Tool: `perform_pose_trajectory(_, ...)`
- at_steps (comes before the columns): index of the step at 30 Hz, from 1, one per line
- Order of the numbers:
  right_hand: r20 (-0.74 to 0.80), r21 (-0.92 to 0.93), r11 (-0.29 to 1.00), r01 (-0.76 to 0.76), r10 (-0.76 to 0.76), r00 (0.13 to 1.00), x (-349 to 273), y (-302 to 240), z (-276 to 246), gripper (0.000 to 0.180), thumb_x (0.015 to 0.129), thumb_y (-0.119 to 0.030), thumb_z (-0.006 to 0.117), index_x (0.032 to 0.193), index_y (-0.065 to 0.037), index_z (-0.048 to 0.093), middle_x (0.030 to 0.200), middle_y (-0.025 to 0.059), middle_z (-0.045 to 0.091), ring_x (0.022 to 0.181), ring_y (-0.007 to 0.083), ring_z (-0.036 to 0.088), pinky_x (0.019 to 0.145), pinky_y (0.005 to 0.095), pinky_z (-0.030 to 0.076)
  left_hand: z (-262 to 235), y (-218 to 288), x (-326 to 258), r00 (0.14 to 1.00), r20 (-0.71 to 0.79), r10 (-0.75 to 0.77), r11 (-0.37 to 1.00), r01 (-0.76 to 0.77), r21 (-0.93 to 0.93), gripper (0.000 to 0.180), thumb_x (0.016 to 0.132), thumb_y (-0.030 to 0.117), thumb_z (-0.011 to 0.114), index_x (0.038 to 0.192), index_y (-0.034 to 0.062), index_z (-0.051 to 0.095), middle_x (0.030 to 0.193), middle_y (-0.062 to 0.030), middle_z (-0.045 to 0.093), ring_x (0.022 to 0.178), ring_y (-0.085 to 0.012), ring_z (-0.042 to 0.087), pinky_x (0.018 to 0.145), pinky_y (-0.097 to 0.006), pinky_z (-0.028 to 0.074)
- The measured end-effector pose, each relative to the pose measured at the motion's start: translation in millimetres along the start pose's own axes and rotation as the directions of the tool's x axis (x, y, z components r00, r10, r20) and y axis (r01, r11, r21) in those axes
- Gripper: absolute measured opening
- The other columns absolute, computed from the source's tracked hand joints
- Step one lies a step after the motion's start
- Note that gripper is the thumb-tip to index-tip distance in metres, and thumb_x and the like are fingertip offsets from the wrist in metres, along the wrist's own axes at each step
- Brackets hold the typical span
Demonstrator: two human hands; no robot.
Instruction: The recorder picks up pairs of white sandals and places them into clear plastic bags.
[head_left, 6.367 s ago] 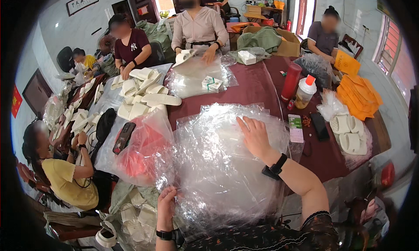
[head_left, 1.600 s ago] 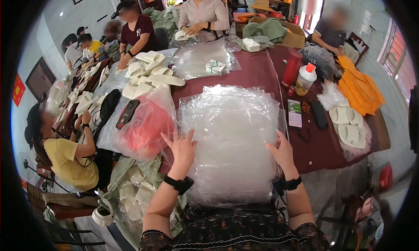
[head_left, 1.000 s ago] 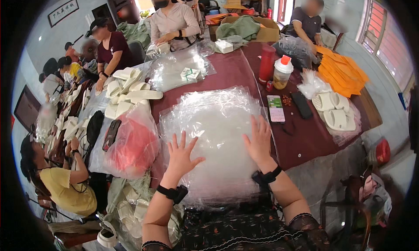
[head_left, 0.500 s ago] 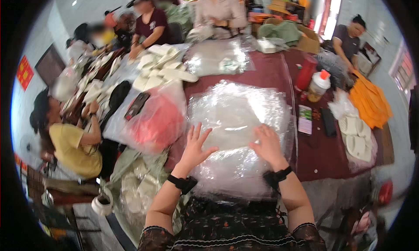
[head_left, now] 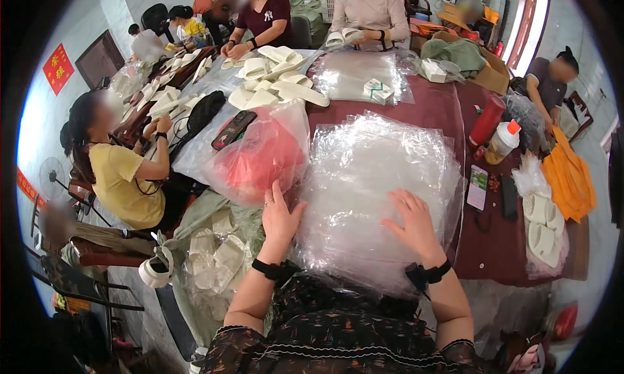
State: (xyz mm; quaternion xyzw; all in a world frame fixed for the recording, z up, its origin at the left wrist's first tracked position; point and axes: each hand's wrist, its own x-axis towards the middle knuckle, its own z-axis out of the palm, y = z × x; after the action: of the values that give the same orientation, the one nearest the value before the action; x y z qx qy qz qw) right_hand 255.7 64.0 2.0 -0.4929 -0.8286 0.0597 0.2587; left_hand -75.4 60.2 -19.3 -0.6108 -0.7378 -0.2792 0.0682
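Observation:
A loose stack of clear plastic bags [head_left: 374, 162] lies flat on the dark red tabletop in front of me, its edges uneven and shiny. At its left edge is my left hand [head_left: 281, 219], open, fingers pointing away from me, beside a clear bag with red contents [head_left: 250, 169]. My right hand [head_left: 414, 223] is open too, palm down on or just above the right part of the stack, fingers spread. Neither hand grips anything. On the red bundle lies a black and red handheld object [head_left: 234, 129]; its kind is unclear.
Pale slippers [head_left: 276, 75] are heaped beyond the red bundle; more fill a bag [head_left: 214, 257] at my lower left. Another bag stack [head_left: 357, 75] carries a small white box [head_left: 377, 90]. Rightward stand a red flask [head_left: 487, 120], a bottle [head_left: 504, 142] and a phone [head_left: 477, 187]. Co-workers sit around.
My view has shifted, so the table appears farther right. My left hand has moved left toward the red bundle, and my right hand nearer to me over the stack. Both stay open.

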Motion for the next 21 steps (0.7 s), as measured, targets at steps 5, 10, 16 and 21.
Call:
perform_pose_trajectory(5, 0.077, 0.005, 0.997, -0.074, 0.073, 0.994, -12.4, 15.8, 18.1, 0.069, 0.078, -0.045, 0.073, 0.133, -0.006, 0.054, 0.138, 0.0164, 0.05, 0.126, 0.0343, 0.047, 0.101, 0.0487, 0.036, -17.1, 9.3, 6.8, 0.91, 0.368, -0.192, 0.855, 0.339, -0.392, 0.093, 0.073, 0.027, 0.082, 0.146, 0.0018, 0.031, 0.124, -0.0278, 0.051, 0.111, -0.0391, 0.056, 0.09, -0.046, 0.048)
perform_pose_trajectory(10, 0.05, 0.008, 0.996, -0.086, 0.085, 0.995, -16.2, 20.3, 26.8, 0.072, 0.075, -0.046, 0.074, 0.133, -0.007, 0.054, 0.137, 0.0156, 0.05, 0.125, 0.0342, 0.047, 0.101, 0.0491, 0.036, 8.2, -9.8, 4.7, 0.971, 0.202, -0.131, 0.922, 0.194, -0.335, 0.094, 0.07, 0.023, 0.083, 0.146, 0.0019, 0.031, 0.127, -0.0276, 0.05, 0.114, -0.042, 0.054, 0.095, -0.045, 0.047)
perform_pose_trajectory(16, 0.114, -0.005, 0.994, -0.11, 0.11, 0.987, -14.8, 16.9, 30.6, 0.071, 0.074, -0.046, 0.074, 0.133, -0.011, 0.055, 0.139, 0.0138, 0.048, 0.126, 0.0327, 0.045, 0.102, 0.0479, 0.034, -31.7, 9.1, 6.1, 0.965, 0.262, -0.011, 0.845, 0.149, -0.514, 0.046, 0.075, 0.009, 0.076, 0.12, 0.0012, 0.065, 0.101, -0.0129, 0.067, 0.071, -0.0165, 0.059, 0.068, -0.029, 0.049)
perform_pose_trajectory(21, 0.055, 0.0, 0.987, -0.16, 0.159, 0.986, -12.7, 21.1, 28.0, 0.068, 0.072, -0.046, 0.076, 0.129, -0.015, 0.059, 0.136, 0.0112, 0.052, 0.125, 0.0303, 0.048, 0.101, 0.0473, 0.035, -80.4, 33.9, 26.4, 0.972, 0.226, 0.071, 0.69, 0.116, -0.714, 0.022, 0.083, 0.001, 0.07, 0.106, 0.0003, 0.071, 0.077, 0.001, 0.068, 0.062, -0.0034, 0.05, 0.056, -0.021, 0.042)
